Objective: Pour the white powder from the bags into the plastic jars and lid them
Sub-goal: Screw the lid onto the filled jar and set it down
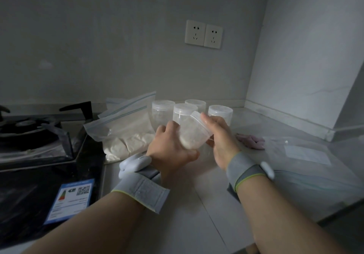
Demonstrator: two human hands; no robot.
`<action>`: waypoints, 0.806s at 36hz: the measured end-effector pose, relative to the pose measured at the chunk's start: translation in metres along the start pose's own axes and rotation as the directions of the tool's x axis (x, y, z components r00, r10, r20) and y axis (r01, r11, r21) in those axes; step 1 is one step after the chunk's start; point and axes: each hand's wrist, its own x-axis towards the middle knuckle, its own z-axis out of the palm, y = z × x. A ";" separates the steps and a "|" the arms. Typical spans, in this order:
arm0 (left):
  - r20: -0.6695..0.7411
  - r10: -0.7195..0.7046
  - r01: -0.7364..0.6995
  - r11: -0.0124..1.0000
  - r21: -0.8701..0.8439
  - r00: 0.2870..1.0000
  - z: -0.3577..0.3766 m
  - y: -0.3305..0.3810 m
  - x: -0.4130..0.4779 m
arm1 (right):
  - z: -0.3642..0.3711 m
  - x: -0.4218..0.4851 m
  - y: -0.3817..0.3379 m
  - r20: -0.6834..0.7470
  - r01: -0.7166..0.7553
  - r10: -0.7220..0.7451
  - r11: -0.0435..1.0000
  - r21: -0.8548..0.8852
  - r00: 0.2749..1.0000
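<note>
Here a clear plastic jar [194,133] with white powder in it (tilted, above the table [206,194]) is clamped in the left hand [171,151] grip and steadied by the right hand [218,141], whose grip is closed on its rim. A powder-filled zip bag [126,135] is lying just left of the hands; four lidded jars [184,111] are standing behind.

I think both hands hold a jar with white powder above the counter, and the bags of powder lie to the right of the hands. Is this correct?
Not fully. The head view shows the left hand and right hand holding the jar, but the bags of powder lie to the left, beside the stove.
</note>
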 end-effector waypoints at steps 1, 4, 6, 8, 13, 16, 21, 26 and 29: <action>-0.005 -0.007 0.007 1.000 -0.005 1.000 0.000 0.000 0.000 | 0.000 0.000 -0.001 0.007 -0.014 0.014 0.998 0.055 1.000; -0.013 -0.023 0.023 1.000 -0.013 1.000 -0.001 -0.001 0.001 | 0.000 0.001 -0.002 0.015 0.000 -0.003 0.986 0.167 1.000; -0.011 -0.020 0.020 1.000 -0.011 1.000 0.000 -0.001 0.001 | 0.000 0.001 0.000 0.004 0.043 -0.044 0.996 0.084 0.999; -0.010 -0.015 0.015 1.000 -0.004 1.000 0.000 -0.001 0.001 | 0.001 0.000 0.002 0.003 0.048 -0.048 0.999 0.012 0.999; -0.017 -0.031 0.031 0.999 -0.017 0.999 0.000 -0.001 0.001 | 0.000 0.001 -0.002 0.017 -0.001 -0.002 0.988 0.156 1.000; -0.008 -0.016 0.016 1.000 -0.016 1.000 -0.001 -0.001 0.001 | 0.000 0.001 0.002 0.014 0.028 -0.029 0.999 0.042 0.999; -0.015 -0.019 0.018 1.000 -0.017 1.000 -0.001 -0.001 0.001 | 0.000 0.002 -0.001 0.027 -0.007 0.002 0.983 0.181 1.000; -0.008 0.001 -0.001 1.000 -0.011 1.000 -0.001 0.000 0.001 | 0.001 -0.001 0.000 0.021 0.027 -0.028 0.999 0.020 0.999; -0.016 -0.014 0.014 1.000 -0.020 1.000 -0.001 -0.001 0.001 | 0.000 0.002 -0.001 0.041 -0.009 0.002 0.986 0.168 0.999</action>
